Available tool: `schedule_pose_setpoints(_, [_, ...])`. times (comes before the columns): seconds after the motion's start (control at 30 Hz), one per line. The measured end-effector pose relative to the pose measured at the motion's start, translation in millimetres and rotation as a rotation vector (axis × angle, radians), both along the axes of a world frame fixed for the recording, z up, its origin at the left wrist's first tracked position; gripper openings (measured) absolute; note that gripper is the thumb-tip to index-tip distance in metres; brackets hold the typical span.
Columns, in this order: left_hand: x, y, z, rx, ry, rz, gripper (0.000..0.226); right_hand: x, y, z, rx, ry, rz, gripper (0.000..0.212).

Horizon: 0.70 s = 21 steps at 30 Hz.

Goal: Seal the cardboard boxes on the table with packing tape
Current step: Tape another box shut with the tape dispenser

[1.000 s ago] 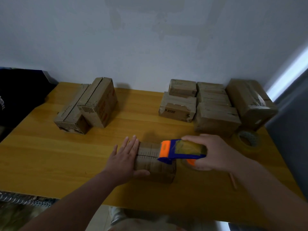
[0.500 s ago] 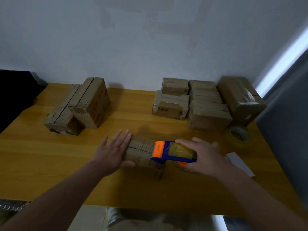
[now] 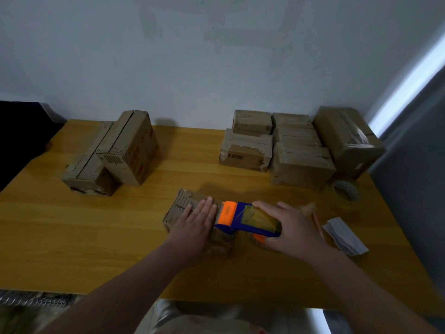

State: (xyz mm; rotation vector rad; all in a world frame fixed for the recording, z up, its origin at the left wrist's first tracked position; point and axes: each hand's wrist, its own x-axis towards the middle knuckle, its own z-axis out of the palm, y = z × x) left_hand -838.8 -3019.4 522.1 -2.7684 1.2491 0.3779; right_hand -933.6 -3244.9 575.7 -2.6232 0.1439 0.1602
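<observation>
Nearest: left hand (image 3: 195, 227) flat on small corrugated box (image 3: 185, 203), fingers straight and close together. Box worn, brown, mid-table (image 3: 96, 237). Right hand (image 3: 289, 232) curled round blue-orange tape dispenser (image 3: 245, 220), orange end on box. Beyond: tape roll (image 3: 345, 192) near right edge. Far corners: left stack (image 3: 125, 150) red print, right stack (image 3: 298, 150) black print, both illegible.
</observation>
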Motion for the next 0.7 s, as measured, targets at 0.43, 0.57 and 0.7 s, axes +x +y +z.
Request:
schedule_pose_setpoints(0.43, [24, 25, -2, -0.015, 0.002, -0.039, 0.112, 9, 26, -18, 0.107, -0.041, -0.030, 0.082])
schedule_pose_setpoints(0.57, [27, 28, 4, 0.008, 0.000, -0.048, 0.115, 9, 19, -14, 0.160, -0.005, -0.013, 0.083])
schedule_pose_setpoints(0.7, [26, 27, 3, -0.005, -0.004, -0.043, 0.115, -7, -5, -10, 0.170, 0.043, -0.033, 0.084])
